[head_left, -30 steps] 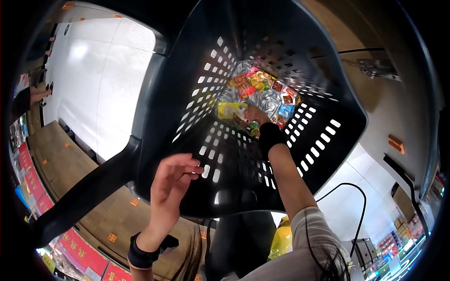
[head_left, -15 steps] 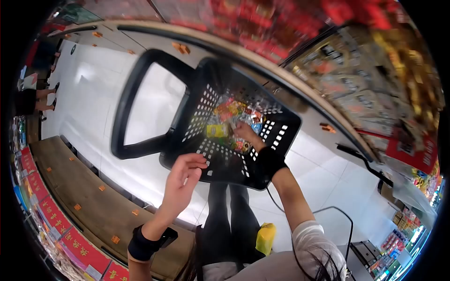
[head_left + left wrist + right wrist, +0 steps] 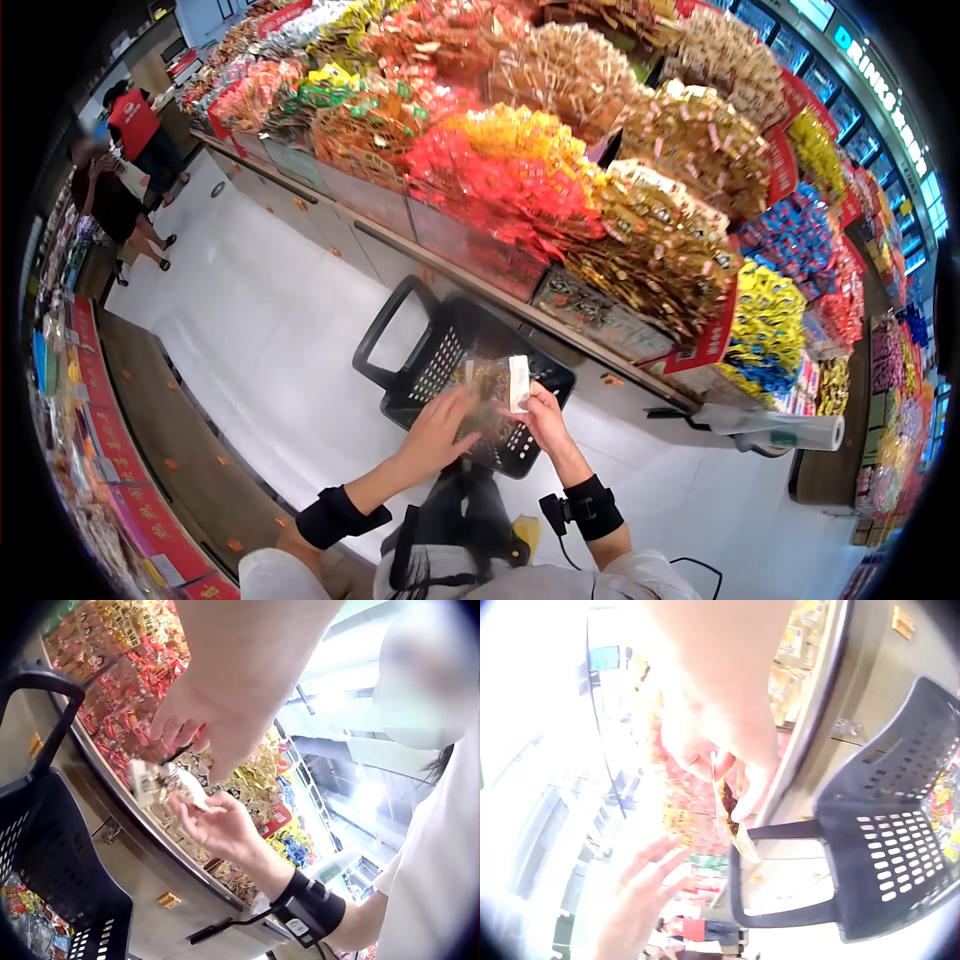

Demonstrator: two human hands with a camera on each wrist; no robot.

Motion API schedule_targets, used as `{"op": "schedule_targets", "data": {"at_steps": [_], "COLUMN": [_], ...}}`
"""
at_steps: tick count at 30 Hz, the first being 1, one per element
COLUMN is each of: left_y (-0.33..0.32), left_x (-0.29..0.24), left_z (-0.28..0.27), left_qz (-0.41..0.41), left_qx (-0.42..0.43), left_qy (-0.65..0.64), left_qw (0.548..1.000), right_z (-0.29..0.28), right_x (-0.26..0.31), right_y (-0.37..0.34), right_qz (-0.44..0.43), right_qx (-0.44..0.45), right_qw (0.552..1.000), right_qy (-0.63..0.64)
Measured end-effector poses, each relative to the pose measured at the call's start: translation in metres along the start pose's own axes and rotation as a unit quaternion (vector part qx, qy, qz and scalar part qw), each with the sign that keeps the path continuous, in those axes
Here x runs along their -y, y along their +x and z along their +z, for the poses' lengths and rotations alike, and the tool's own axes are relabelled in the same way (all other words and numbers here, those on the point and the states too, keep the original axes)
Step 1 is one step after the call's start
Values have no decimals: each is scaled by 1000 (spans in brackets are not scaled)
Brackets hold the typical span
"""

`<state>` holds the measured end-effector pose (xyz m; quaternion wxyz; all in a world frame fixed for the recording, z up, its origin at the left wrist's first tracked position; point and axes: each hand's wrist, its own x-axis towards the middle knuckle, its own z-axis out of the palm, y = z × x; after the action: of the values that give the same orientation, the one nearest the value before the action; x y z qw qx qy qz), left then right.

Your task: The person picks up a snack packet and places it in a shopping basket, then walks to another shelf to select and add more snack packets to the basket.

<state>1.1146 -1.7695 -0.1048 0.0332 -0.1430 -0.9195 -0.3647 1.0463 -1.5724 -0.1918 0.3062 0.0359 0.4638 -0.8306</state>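
A small snack packet (image 3: 490,382), see-through with brown pieces inside and a white strip at one end, is up above the basket. My right hand (image 3: 545,418) pinches it by the white end between thumb and fingers. In the right wrist view the packet (image 3: 727,806) appears edge-on, its dark filling visible. My left hand (image 3: 437,436) is close beside it, fingers extended and holding nothing; it overlaps the packet's near side in the head view. Beneath both hands stands a black shopping basket (image 3: 408,392) with a raised handle. Colourful packets (image 3: 36,919) lie at its bottom.
A long display counter (image 3: 380,235) heaped with wrapped snacks runs behind the basket. A bag roll (image 3: 820,432) juts from its right end. Another shelf (image 3: 190,480) lines the left. Two people (image 3: 135,150) stand far down the aisle.
My right hand has come up out of the basket with the snack packet. The head view has tilted up towards the counter. My left hand is now beside the packet.
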Motion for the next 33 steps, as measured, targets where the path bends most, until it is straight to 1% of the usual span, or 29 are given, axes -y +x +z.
{"op": "schedule_targets", "data": {"at_steps": [3,5,9,12,13,16,17,19,20,21,22,24,25,26,28,29,30,33], "left_y": [3,6,11,10,8,0,-2,-5,-5,-4,-2,0,0,2,1,1,1,0], "left_x": [-31,-42,-67,-69,-73,-68,-74,-90,-89,-85,-84,-92,-95,-93,-102,-101,-104,-102], "left_z": [-20,-32,-51,-62,-67,-64,-67,-75,-71,-65,-60,-65,-66,-61,-68,-64,-65,-58], "left_qz": [50,86,142,194,205,153,92,-31,-51,-70,-89,-78,-78,-64,-121,-118,-130,-139], "left_qx": [-30,-45,-172,-191,-208,-207,-191,-153,-142,-129,-115,-99,-89,-77,-15,-9,1,4], "left_qy": [32,66,109,93,63,-48,-96,-191,-260,-328,-394,-435,-457,-509,-577,-579,-611,-626], "left_qw": [998,993,969,958,954,965,972,969,954,933,908,891,882,855,807,806,781,767], "right_z": [42,59,88,114,119,115,121,121,121,120,121,126,122,123,129,127,125,129], "right_x": [51,65,90,110,113,107,111,111,110,109,111,115,116,119,121,119,117,118], "right_y": [-35,-52,-86,-108,-114,-118,-123,-124,-125,-125,-126,-126,-125,-128,-132,-132,-131,-132], "right_qz": [-32,-52,-85,-108,-113,-191,-199,-260,-289,-305,-318,-338,-342,-302,-251,-237,-226,-218], "right_qx": [39,62,100,98,94,151,150,75,36,-19,-38,-80,-72,-38,1,6,13,-9], "right_qw": [999,997,991,989,989,970,968,951,933,927,924,917,906,934,959,964,969,973], "right_qy": [-2,22,18,-2,-9,-10,-17,-146,-210,-217,-210,-194,-237,-189,-132,-117,-102,-70]}}
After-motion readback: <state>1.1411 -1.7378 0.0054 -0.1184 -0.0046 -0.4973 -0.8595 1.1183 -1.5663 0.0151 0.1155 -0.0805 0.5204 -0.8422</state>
